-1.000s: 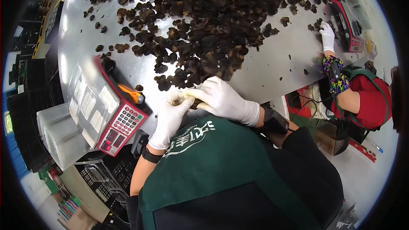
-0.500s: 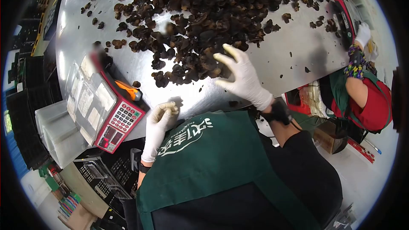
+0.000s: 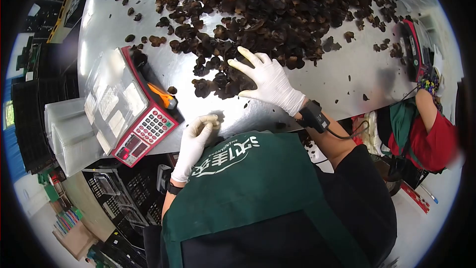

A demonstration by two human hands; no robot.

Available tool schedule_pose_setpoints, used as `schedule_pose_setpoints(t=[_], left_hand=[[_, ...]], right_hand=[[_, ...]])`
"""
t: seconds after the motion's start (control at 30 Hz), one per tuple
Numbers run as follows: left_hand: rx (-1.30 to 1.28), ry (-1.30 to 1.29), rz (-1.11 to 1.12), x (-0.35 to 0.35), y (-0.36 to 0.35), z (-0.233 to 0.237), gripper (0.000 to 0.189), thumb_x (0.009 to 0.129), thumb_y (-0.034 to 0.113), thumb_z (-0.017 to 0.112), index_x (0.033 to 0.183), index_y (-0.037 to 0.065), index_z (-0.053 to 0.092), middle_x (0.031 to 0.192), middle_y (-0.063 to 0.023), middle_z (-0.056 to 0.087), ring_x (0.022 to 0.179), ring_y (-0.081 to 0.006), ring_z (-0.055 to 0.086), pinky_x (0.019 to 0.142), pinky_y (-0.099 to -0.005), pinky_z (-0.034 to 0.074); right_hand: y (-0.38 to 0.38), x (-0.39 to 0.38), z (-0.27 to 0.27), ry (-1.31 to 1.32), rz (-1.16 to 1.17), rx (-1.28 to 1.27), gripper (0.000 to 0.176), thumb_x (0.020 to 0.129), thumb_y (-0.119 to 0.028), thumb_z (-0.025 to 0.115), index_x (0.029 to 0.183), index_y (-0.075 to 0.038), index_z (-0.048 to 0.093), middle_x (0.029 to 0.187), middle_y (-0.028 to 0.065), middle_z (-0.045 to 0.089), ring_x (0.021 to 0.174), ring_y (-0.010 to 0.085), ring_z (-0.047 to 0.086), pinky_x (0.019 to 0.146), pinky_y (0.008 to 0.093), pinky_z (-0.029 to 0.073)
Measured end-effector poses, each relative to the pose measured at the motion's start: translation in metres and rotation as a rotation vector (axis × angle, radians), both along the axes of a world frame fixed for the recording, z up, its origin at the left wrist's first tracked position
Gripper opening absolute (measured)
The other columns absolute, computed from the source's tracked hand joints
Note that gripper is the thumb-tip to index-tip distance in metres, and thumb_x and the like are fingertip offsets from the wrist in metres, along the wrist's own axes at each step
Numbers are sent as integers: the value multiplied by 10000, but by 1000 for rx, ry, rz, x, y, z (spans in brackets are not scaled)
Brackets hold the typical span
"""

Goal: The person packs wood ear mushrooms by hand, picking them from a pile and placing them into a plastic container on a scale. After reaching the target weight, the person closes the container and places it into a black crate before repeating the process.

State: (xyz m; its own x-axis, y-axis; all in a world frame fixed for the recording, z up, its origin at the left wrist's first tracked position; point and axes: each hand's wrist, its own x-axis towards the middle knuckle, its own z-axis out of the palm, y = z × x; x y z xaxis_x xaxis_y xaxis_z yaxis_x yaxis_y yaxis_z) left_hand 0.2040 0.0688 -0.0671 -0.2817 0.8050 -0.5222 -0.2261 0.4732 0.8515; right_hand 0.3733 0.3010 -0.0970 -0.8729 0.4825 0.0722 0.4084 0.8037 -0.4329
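Note:
A large heap of dark brown dried wood ear mushrooms (image 3: 267,17) covers the far part of the metal table. My right hand (image 3: 270,79), in a white glove, reaches over its near edge with thumb and fingers spread, fingertips overlapping the closest pieces. Just in front of my apron, my left hand (image 3: 196,141), gloved too, hovers near the table edge. Its fingers are curled in towards the thumb, and nothing shows between them. A red digital scale (image 3: 148,129) stands left of that hand, with an orange-handled tool (image 3: 162,95) beside it.
Clear plastic containers (image 3: 74,134) are stacked left of the scale. Black crates (image 3: 124,193) stand below the table edge. At right, a person in a red sleeve (image 3: 439,141) works by a second red scale (image 3: 414,47). Mushroom crumbs dot the metal table (image 3: 327,82).
My right hand has moved slightly left, still spread over the near mushrooms. My left hand stays curled. The view has shifted, and the co-worker's hand has drawn down from the second scale.

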Motion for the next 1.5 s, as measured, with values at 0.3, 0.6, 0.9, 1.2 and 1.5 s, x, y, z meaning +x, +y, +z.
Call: schedule_pose_setpoints(t=[0.3, 0.6, 0.9, 1.2, 1.5], left_hand=[[-6, -17, -5, 1, -1, -9, 225, 1030, 101, 544, 1199, -12, 640, 1140, -79, 691, 1050, -131, 633, 954, -266, 494], [44, 221, 50, -25, -13, 53, 191, 1005, 42, 547, 1138, -9, 675, 1100, -71, 703, 1037, -131, 642, 938, -278, 496], [76, 1364, 571, -171, -75, 73, 276, 949, 45, 594, 1218, 19, 650, 1240, -115, 641, 1205, -243, 577, 1066, -362, 416], [-13, 1443, 430, -173, -70, 35, 295, 904, 88, 673, 1190, 17, 652, 1247, -174, 613, 1197, -336, 567, 1047, -405, 428], [54, 1358, 485, -154, -57, 48, 585, 840, 50, 669, 1399, 43, 497, 1324, -203, 562, 1248, -370, 527, 1079, -442, 407]], right_hand=[[-13, -17, 3, -138, 115, 250, 716, 773, -450, 766, 1427, -331, 501, 1525, 100, 394, 1185, 320, 532, 778, 436, 574], [26, -34, -15, 324, 47, -71, 153, 769, -129, 732, 920, -104, 729, 988, 37, 660, 841, 248, 668, 726, 322, 562], [84, -61, 36, 260, -266, -1290, 268, 887, -147, 692, 1111, -6, 729, 1002, 31, 740, 802, 95, 649, 735, 251, 525], [52, -143, 78, 323, -235, -1687, 235, 930, -185, 636, 1087, -32, 722, 973, 48, 733, 694, 33, 573, 464, 181, 394], [-47, -300, 136, 300, 378, -1913, 261, 923, -237, 662, 1056, -13, 669, 787, 41, 647, 582, 100, 585, 496, 224, 456]])
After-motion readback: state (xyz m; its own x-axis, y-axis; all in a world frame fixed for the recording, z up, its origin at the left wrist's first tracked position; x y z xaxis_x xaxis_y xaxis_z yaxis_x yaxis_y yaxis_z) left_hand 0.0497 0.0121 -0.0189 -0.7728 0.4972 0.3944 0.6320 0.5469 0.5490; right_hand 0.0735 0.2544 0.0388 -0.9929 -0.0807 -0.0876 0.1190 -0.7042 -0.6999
